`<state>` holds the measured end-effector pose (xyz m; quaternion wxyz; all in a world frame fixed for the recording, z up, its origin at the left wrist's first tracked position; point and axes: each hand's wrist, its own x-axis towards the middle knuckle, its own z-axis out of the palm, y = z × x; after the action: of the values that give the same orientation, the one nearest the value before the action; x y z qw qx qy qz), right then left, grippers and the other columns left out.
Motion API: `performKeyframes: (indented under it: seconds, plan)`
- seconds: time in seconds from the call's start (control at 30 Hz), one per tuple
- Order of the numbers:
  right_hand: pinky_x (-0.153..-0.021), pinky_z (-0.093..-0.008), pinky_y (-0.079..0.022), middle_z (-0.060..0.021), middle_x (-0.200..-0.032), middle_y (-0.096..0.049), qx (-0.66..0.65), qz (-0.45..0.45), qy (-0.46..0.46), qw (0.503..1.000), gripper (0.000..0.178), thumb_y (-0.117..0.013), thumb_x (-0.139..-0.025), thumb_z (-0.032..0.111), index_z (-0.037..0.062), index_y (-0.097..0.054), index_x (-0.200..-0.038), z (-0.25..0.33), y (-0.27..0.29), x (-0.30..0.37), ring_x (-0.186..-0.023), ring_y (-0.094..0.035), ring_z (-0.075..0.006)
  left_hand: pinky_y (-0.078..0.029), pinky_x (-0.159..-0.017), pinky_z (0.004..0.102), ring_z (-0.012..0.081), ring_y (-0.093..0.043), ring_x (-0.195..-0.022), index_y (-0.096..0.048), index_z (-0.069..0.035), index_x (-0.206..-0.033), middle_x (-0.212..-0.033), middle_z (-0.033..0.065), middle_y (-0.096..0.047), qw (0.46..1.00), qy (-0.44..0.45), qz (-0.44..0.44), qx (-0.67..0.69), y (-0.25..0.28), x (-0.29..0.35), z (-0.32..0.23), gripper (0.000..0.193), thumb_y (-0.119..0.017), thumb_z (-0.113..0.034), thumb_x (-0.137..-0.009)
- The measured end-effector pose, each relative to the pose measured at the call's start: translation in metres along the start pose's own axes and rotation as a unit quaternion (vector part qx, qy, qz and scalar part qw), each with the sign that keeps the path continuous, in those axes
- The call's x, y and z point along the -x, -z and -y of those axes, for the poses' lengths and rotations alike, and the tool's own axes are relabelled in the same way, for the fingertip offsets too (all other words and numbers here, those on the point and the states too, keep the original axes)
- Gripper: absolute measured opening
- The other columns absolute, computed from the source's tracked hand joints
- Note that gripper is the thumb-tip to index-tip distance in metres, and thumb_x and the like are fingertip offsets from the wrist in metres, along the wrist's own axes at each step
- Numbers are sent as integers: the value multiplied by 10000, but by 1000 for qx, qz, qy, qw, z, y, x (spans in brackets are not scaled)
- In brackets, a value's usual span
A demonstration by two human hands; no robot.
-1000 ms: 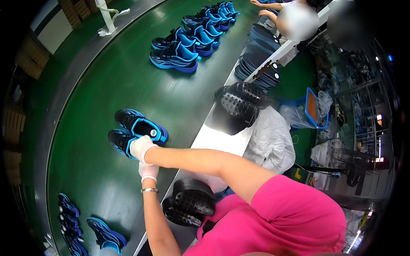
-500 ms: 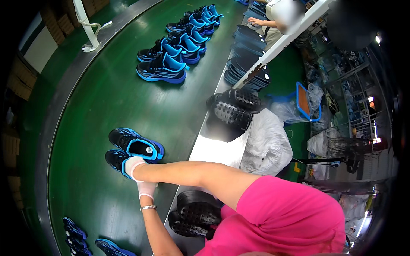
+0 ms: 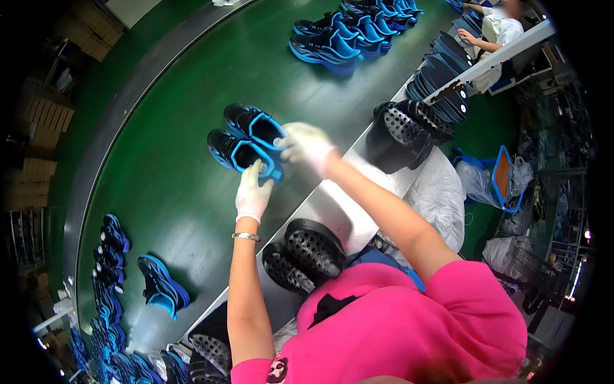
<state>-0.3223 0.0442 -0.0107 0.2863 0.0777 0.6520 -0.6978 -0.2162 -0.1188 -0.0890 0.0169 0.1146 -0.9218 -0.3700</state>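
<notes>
A pair of black and blue sneakers (image 3: 238, 151) stands side by side on the green belt, toes pointing to the far left. My left hand (image 3: 254, 191), in a white glove, is at the heel of the nearer sneaker. One finger reaches into its opening while the thumb stays outside, closed on the heel rim. Beside the heel of the farther sneaker (image 3: 261, 128) is my gloved right hand (image 3: 307, 146). Its fingers are smeared by motion, and whether they touch that heel does not show. Round pale stickers mark the insoles.
Several matching sneakers (image 3: 329, 48) stand in rows farther along the belt. One lone sneaker (image 3: 160, 285) and more rows (image 3: 110, 275) are at the lower left. Black perforated blocks (image 3: 304, 256) lie on the metal ledge. Dark insoles (image 3: 441, 83) are stacked near a co-worker (image 3: 499, 32).
My view has shifted, bringing more sneakers in at the lower left. My arms, crossed close together before, are now apart, with a hand at each sneaker's heel.
</notes>
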Motion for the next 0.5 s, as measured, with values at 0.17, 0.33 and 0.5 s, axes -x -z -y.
performKeyframes:
  seconds: [0.17, 0.33, 0.5]
  plan:
    - [-715, -331, -547, -97, -985, -655, -131, 157, -184, 961, 310, -559, -921, 302, 64, -593, -1117, -32, 47, 56, -815, -650, -203, -473, -890, 415, 346, -578, -1033, -544, -49, -1249, -1166, 185, -578, 993, -51, -83, -73, 21, 15, -18, 489, -665, -151, -787]
    - [-732, -312, -525, -84, -902, -667, 190, 89, -88, 974, 321, -478, -924, 287, 35, -632, -1050, -73, 80, 93, -785, -641, -181, -470, -859, 437, 356, -581, -973, -552, -42, -1226, -1058, 169, -613, 988, -72, -59, -122, 12, 14, -45, 487, -684, -140, -767]
    - [-736, -317, -522, -69, -896, -674, 152, 87, -57, 983, 292, -487, -885, 252, 51, -643, -1028, -95, 95, 98, -779, -646, -154, -444, -795, 455, 354, -590, -878, -510, -75, -1289, -895, 159, -633, 981, -91, -64, -158, -9, 6, -50, 592, -709, -194, -744]
